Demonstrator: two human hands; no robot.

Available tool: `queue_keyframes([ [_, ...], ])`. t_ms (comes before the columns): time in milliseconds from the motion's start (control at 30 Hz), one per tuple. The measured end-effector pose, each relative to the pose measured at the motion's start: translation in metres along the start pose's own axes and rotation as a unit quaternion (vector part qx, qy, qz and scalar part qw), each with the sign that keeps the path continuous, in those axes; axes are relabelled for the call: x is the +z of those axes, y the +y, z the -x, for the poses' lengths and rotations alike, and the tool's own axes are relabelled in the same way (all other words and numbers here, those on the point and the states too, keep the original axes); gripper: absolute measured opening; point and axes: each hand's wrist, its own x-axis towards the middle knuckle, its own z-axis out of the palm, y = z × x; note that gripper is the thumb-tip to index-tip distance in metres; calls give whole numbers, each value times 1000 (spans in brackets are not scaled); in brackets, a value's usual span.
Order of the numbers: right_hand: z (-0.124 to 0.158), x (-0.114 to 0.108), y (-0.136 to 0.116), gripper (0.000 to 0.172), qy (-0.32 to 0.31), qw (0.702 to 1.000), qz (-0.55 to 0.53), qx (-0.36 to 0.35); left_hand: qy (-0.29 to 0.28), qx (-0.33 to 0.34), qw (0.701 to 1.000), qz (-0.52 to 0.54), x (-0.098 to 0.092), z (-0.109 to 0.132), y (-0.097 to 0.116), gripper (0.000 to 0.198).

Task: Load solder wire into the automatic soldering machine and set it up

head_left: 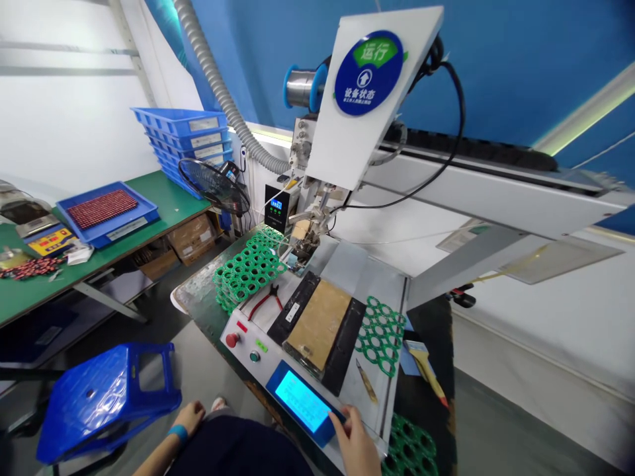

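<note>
My right hand (353, 436) is at the right end of a lit blue touch screen (303, 400), a fingertip at its edge and nothing held. Down by my lap is my left hand (190, 416), with a blue band at the wrist; its fingers are too small and foreshortened to make out. The screen is set in the front of a white soldering machine (251, 337). On the bed lies a tan plate (321, 318) in a black holder. A green ring-patterned panel (381, 334) and tweezers (367, 382) lie right of it.
Stacked green panels (248, 268) and red-handled cutters (265, 301) lie left of the plate. The soldering head (305, 235) overhangs the bed's back. A brush (426, 370) lies at right. A blue stool (106, 396), fan (213, 185) and green bench (149, 231) stand left.
</note>
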Motion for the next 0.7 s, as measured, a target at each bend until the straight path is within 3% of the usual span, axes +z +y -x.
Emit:
queue_keyframes([
  [67,-2,-9,-6,57,-42,991,-115,53,34,32,999,21,-14,6,23,23],
  [133,-7,-21,-20,53,-119,960,-235,96,72,83,993,45,-34,14,57,32],
  [200,-17,-34,-45,49,-181,912,-353,108,110,155,980,61,-61,25,101,38],
  [367,-73,-46,-138,35,-197,774,-593,100,217,328,919,22,-123,58,230,48],
  [400,-90,-42,-157,35,-204,737,-635,106,238,349,907,-2,-130,63,255,44],
  [467,-124,-28,-191,36,-203,708,-668,105,286,380,878,-58,-142,70,300,32],
  [533,-156,-8,-219,30,-193,682,-697,108,338,395,846,-120,-148,71,337,32],
  [700,-211,38,-263,14,-153,634,-749,116,399,396,780,-273,-160,44,395,43],
])
